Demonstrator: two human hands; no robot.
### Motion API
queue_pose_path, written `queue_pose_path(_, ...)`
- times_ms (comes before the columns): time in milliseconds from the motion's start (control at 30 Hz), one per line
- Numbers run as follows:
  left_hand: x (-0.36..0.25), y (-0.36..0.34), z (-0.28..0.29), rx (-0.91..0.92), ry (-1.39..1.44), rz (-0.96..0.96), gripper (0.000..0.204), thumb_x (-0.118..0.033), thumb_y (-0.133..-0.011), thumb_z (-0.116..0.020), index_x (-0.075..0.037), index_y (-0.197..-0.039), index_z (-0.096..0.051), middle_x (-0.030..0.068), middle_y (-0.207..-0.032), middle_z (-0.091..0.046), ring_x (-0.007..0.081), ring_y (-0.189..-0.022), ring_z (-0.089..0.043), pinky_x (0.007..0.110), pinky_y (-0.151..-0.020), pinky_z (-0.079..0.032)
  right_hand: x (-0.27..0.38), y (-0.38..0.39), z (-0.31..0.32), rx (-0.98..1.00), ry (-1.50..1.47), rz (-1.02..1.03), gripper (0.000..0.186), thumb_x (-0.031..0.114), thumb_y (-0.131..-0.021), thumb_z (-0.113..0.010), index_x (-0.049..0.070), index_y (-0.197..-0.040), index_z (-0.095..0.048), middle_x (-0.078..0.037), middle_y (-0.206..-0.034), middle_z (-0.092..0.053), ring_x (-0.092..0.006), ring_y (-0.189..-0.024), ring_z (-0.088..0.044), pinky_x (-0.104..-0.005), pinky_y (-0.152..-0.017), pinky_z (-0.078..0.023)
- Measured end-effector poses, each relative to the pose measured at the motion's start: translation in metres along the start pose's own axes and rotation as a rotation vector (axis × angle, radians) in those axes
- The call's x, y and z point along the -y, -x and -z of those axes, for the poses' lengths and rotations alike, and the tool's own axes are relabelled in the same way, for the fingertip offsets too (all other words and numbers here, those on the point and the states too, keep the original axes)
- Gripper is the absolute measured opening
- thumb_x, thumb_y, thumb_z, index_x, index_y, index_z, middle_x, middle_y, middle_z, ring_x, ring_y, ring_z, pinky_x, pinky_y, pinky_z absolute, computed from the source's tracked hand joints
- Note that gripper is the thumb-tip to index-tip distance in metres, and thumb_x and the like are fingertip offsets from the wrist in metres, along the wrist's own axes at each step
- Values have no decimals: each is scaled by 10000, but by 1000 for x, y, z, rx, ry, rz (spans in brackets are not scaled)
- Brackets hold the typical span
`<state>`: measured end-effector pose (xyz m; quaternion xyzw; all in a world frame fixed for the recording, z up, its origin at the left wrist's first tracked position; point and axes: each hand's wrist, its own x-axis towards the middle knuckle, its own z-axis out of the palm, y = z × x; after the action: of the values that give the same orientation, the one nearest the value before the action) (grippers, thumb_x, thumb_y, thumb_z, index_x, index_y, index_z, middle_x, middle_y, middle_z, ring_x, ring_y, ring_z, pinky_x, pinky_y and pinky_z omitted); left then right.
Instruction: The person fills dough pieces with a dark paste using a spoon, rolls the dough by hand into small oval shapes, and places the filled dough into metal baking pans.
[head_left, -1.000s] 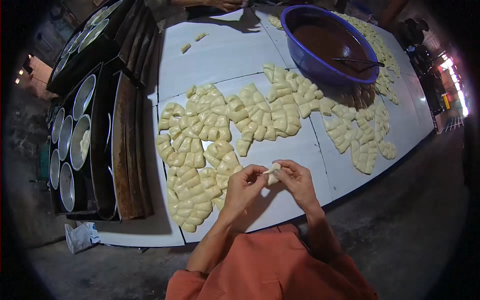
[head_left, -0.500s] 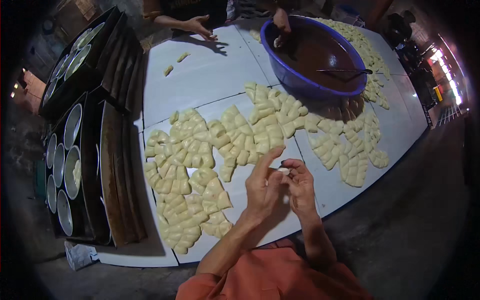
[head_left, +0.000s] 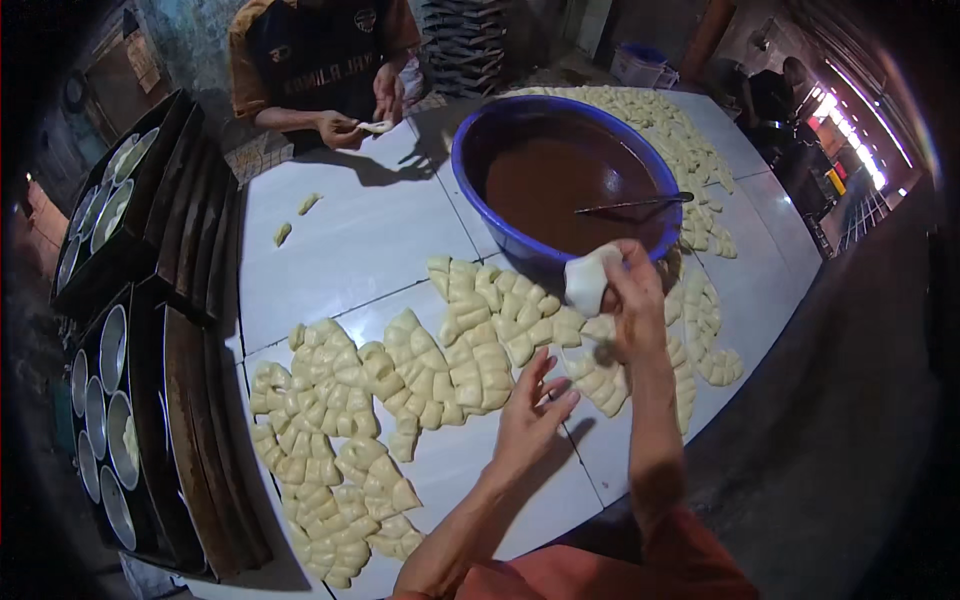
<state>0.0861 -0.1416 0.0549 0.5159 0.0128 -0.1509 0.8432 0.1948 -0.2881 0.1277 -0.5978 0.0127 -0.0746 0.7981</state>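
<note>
My right hand [head_left: 632,290] is raised at the near rim of a blue basin [head_left: 468,190], its fingers closed on a flat, pale piece of dough [head_left: 586,281]. Thick brown filling [head_left: 545,195] lies in the basin, and a long-handled spoon [head_left: 640,205] leans on its right rim. Lower and to the left, my left hand [head_left: 530,415] holds nothing; its fingers are apart above the white tiled table [head_left: 350,245]. Just left of it spread joined sheets of cut dough pieces [head_left: 330,390], and more dough [head_left: 600,380] lies beneath my right forearm.
Black trays with round metal tins [head_left: 120,440] are stacked along the left side. Across the table a person [head_left: 320,70] holds a strip of dough [head_left: 375,127]. Two small dough strips [head_left: 295,220] lie at the far left. Dough pieces [head_left: 660,125] also cover the area behind the basin.
My hands have separated: the right has gone forward to the basin with the dough, now showing as a flat sheet. The person opposite now holds a dough strip. The view has shifted.
</note>
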Motion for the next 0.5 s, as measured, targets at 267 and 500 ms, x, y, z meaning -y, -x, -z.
queue_pose_path(267,-3,14,51,-70,-147,82,409,-138,-972,-609,20,-1337,-515,155,-1268,-603,184,-1123,-591,317,-951,-490,-31,-147,28,567,1365,-9,270,222,-885,-533,12,-1006,-652,-163,-897,-713,-345,-867,-681,-429,-797,-508)
queue_pose_path(500,-5,32,68,-51,-247,142,406,-184,-969,-632,30,-1305,-556,110,-1159,-674,155,-1046,-642,283,-899,-493,-29,-147,22,664,1512,-64,307,231,-849,-608,32,-1063,-701,-210,-1034,-700,-363,-987,-667,-433,-867,-503)
